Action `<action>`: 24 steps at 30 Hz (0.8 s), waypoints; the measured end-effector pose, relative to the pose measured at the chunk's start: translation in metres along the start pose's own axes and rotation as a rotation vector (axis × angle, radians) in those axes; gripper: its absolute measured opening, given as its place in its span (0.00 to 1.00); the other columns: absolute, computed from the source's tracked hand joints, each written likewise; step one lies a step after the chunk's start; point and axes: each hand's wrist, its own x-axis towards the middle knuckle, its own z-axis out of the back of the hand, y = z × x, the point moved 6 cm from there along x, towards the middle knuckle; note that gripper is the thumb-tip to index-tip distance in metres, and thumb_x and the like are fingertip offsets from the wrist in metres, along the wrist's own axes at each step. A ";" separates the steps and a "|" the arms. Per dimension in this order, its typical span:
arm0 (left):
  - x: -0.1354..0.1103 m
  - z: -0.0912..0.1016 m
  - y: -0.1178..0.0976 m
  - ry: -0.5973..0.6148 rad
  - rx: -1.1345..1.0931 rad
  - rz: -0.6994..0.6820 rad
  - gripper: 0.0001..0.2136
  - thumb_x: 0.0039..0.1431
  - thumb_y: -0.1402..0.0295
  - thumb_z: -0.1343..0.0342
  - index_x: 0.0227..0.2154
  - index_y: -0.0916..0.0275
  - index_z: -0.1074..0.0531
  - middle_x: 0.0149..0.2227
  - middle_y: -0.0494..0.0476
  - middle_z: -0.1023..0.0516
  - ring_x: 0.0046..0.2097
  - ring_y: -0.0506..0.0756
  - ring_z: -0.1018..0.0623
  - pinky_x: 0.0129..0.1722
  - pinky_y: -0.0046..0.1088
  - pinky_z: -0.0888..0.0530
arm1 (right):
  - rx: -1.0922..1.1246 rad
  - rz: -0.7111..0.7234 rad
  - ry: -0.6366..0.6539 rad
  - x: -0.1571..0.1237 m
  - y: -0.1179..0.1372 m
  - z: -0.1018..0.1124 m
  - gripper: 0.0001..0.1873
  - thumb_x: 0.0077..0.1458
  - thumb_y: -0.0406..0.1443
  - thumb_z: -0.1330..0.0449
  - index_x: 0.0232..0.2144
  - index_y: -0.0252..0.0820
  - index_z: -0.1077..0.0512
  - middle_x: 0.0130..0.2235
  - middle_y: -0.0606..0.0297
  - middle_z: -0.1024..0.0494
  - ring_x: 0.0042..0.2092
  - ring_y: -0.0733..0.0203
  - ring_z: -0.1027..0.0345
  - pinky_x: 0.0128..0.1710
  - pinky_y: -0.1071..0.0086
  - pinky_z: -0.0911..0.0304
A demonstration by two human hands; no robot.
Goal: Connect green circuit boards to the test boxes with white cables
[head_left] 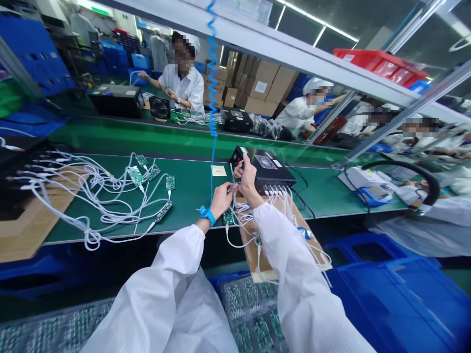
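Observation:
My left hand point(222, 199), with a blue strap point(207, 215) at its wrist, is closed in a pinch in front of a black box point(274, 171). What its fingertips hold is too small to make out. Beside it, my right hand point(247, 177) is closed with the thumb raised, its fingers curled around something mostly hidden. A white cable runs close to both hands. Just below the left fingers lies a green circuit board point(228, 215) with a white cable plugged in. White cables point(274, 192) run from the box's front ports over a cardboard sheet point(253, 264).
On the left, a bundle of white cables point(110, 208) with several small circuit boards lies on the green bench point(195, 181). A coiled blue cord point(212, 73) hangs down to my wrist. Trays of boards point(253, 314) sit below, near blue bins point(401, 289). Co-workers point(184, 81) sit opposite.

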 end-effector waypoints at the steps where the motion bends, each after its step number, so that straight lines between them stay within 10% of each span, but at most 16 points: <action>1: 0.001 -0.002 0.000 0.002 -0.003 -0.006 0.08 0.69 0.68 0.46 0.44 0.64 0.24 0.45 0.66 0.17 0.47 0.60 0.18 0.47 0.34 0.26 | -0.039 0.023 -0.040 0.002 0.000 0.002 0.32 0.55 0.60 0.37 0.18 0.45 0.42 0.15 0.78 0.50 0.16 0.72 0.54 0.15 0.74 0.53; 13: 0.014 -0.004 0.003 -0.042 0.012 -0.034 0.05 0.64 0.76 0.46 0.37 0.64 0.25 0.43 0.66 0.21 0.46 0.61 0.21 0.48 0.34 0.28 | -0.348 0.054 -0.017 0.010 -0.004 -0.004 0.30 0.63 0.55 0.42 0.17 0.43 0.36 0.14 0.69 0.36 0.16 0.68 0.42 0.17 0.73 0.44; 24: 0.014 -0.004 0.014 0.039 -0.224 0.032 0.15 0.69 0.61 0.51 0.28 0.61 0.29 0.22 0.50 0.27 0.26 0.51 0.27 0.33 0.26 0.33 | -0.031 -0.307 0.047 0.028 -0.018 -0.008 0.23 0.65 0.43 0.47 0.20 0.46 0.50 0.14 0.79 0.54 0.15 0.71 0.59 0.15 0.75 0.53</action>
